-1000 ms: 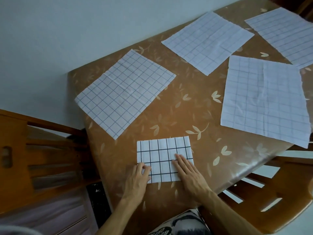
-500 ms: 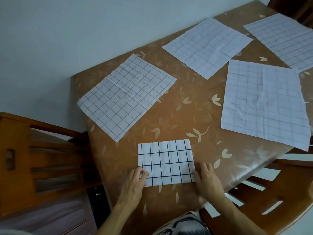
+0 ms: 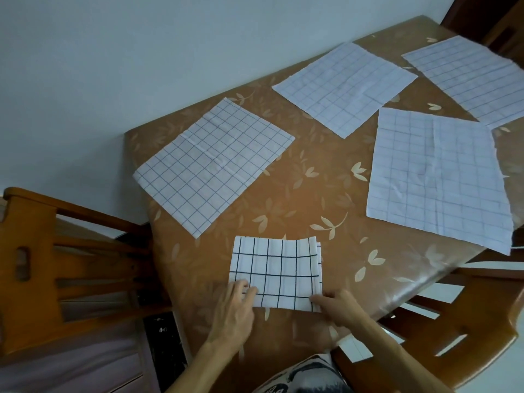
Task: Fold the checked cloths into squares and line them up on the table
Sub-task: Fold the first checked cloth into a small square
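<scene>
A folded white cloth with bold black checks [image 3: 276,272] lies near the front edge of the brown leaf-patterned table [image 3: 317,194]. My left hand [image 3: 235,310] holds its near left corner, fingers and thumb curled over the edge. My right hand [image 3: 337,304] pinches its near right corner. Several unfolded pale checked cloths lie flat further back: one at the left [image 3: 215,165], one at the middle back [image 3: 344,86], one at the right [image 3: 436,177] and one at the far right [image 3: 465,80].
A wooden chair [image 3: 56,265] stands against the table's left side and another wooden chair [image 3: 453,321] at its near right corner. A pale wall runs along the far left of the table.
My right hand has moved from flat on the folded cloth, past its right edge, to its near right corner. My left hand stays at the near left corner.
</scene>
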`<action>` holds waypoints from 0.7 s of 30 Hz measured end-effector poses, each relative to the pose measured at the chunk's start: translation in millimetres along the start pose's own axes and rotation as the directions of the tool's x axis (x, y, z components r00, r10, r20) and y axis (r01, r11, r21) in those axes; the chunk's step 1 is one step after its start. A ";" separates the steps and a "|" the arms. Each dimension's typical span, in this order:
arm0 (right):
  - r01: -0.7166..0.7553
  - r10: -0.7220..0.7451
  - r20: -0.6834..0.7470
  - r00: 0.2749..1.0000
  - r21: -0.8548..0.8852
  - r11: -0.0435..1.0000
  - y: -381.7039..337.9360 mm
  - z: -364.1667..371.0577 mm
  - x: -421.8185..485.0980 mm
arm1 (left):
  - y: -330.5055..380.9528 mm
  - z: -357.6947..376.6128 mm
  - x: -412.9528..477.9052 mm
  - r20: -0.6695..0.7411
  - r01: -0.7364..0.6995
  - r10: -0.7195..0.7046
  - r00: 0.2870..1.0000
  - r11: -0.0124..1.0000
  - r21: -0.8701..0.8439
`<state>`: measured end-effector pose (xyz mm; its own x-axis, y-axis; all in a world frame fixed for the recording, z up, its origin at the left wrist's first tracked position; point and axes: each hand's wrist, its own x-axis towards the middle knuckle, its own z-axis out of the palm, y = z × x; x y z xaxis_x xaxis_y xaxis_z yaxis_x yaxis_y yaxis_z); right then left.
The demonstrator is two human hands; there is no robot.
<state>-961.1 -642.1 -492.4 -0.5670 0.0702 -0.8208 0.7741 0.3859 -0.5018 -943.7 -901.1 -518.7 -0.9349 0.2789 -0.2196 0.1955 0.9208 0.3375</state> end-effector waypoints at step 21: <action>0.502 -0.683 0.075 0.726 -0.737 0.453 -7.0 8.4 5.5 | -7.0 0.8 -43.9 -0.043 0.164 -0.238 0.970 0.778 -0.607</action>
<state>-967.3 -652.1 -495.7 -0.9195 -0.2819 -0.2741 -0.1415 0.8877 -0.4381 -903.9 -919.5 -512.1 -0.9665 0.0399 -0.2537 -0.1807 0.5966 0.7819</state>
